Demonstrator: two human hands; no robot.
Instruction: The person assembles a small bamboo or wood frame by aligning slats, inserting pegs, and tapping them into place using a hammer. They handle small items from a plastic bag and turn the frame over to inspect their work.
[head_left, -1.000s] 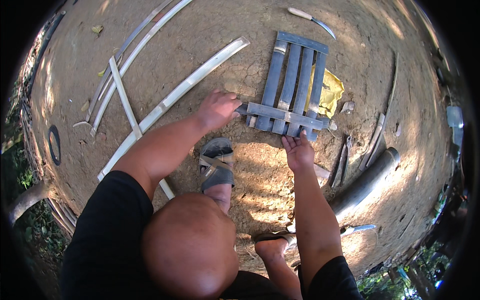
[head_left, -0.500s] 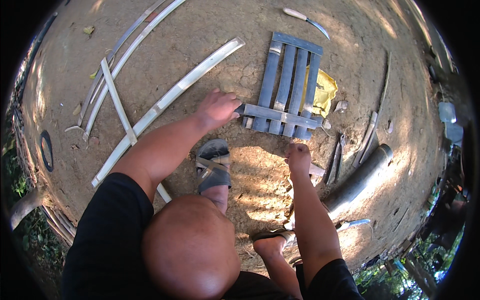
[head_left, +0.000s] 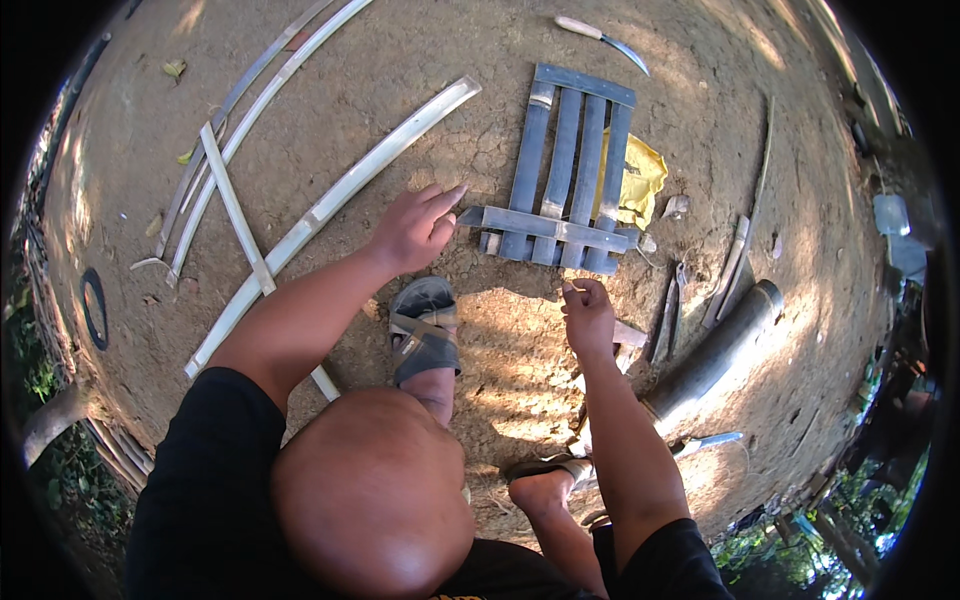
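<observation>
Left hand [head_left: 410, 230], fingers extended, has let go of the frame [head_left: 560, 165] ahead, leaving it unheld; right hand [head_left: 590, 318] curls nearby, grip unclear.

The cracked brown ground [head_left: 470, 150] bears a dark slatted frame [head_left: 553, 229], a yellow sheet [head_left: 643, 180] partly beneath it, a curved knife [head_left: 601, 36], long pale strips [head_left: 345, 190], pliers [head_left: 663, 322] and a thick dark tube [head_left: 715, 350].

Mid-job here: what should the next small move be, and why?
I'd probably set the left hand on the left end of the lower crosspiece to steady it: that hand's fingers look clear of the wood, and the right hand sits just below the slats, so neither hand appears to be holding them.
</observation>
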